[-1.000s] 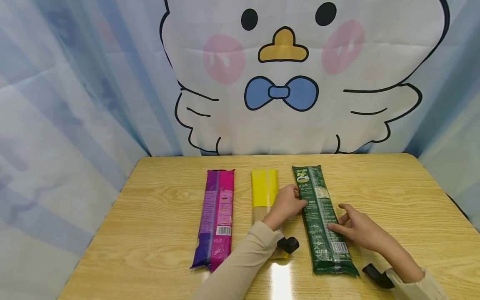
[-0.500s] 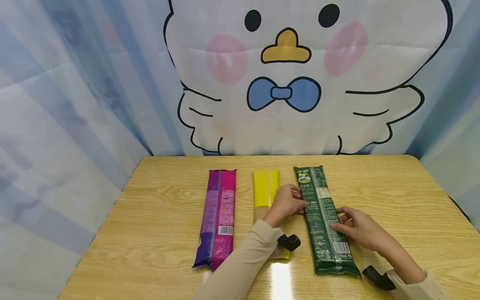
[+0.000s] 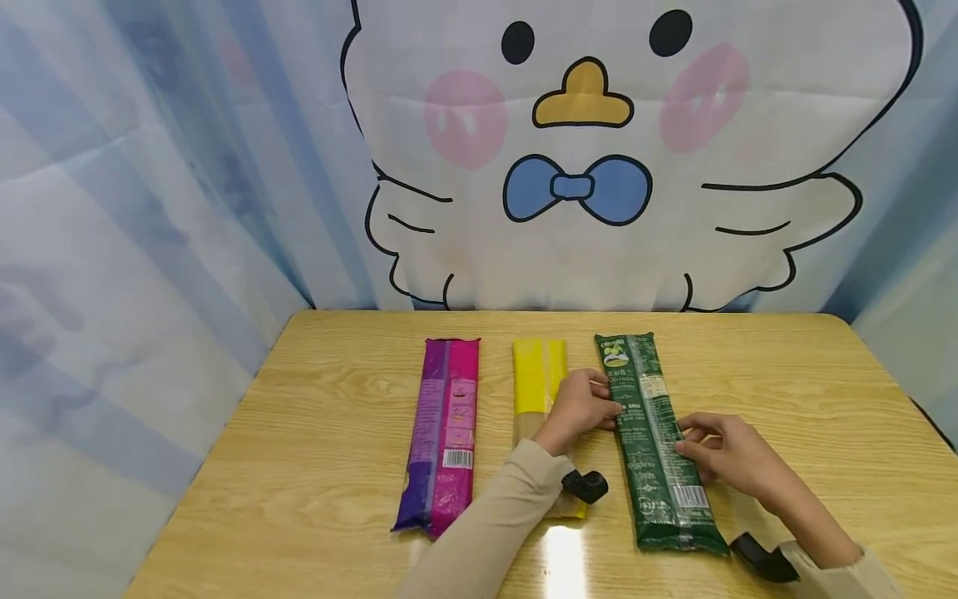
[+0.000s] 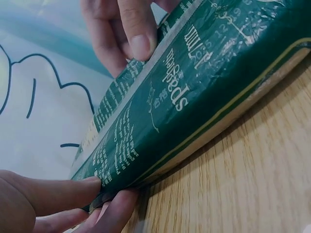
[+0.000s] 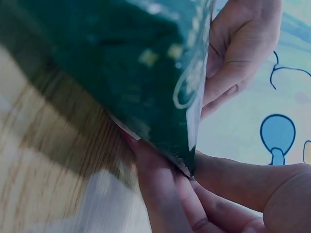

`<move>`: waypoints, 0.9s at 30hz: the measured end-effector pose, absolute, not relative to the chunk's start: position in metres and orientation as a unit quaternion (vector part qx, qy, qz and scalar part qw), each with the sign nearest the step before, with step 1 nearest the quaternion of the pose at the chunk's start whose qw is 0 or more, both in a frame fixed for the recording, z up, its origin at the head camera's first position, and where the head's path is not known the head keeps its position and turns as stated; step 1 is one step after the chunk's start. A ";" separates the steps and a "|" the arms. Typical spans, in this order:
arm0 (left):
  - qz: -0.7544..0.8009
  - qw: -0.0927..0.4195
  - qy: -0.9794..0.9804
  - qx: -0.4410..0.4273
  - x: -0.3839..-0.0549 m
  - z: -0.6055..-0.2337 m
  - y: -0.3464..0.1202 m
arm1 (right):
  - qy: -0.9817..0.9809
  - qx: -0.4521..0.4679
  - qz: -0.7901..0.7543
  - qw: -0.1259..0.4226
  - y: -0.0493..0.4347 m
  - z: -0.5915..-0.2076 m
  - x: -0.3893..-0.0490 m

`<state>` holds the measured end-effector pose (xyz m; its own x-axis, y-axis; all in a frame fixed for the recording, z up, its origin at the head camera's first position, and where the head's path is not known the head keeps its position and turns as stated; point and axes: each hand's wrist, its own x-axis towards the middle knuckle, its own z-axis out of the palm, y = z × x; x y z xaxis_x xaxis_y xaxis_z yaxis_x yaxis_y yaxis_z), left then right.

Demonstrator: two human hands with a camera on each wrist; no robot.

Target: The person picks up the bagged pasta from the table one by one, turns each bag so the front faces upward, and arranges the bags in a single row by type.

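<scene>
- Wooden table (image 3: 808, 374) spreads below; green packet (image 3: 659, 441) sits between my 2 hands, long axis running away from me.
- Left hand (image 3: 580, 409) pinches its left edge; right hand (image 3: 729, 455), nearer me, its right.

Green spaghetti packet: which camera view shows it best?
The head view: the green spaghetti packet shows end to end, with the left hand and right hand at its long edges. The left wrist view shows a close, readable stretch, cropped; the right wrist view, only a blurred, cropped close-up.
</scene>
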<state>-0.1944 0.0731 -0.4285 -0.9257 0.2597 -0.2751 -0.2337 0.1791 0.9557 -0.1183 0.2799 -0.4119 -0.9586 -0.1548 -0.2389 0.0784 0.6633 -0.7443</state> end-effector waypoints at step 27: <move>0.683 0.190 0.705 -0.003 -0.183 -0.426 0.087 | 0.918 -0.100 -0.366 0.120 0.272 -0.382 -0.108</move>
<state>-0.1831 0.0869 -0.4257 -0.9279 0.2549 -0.2721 -0.2638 0.0670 0.9622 -0.1085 0.2715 -0.3817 -0.9515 -0.2704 -0.1466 -0.0956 0.7129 -0.6947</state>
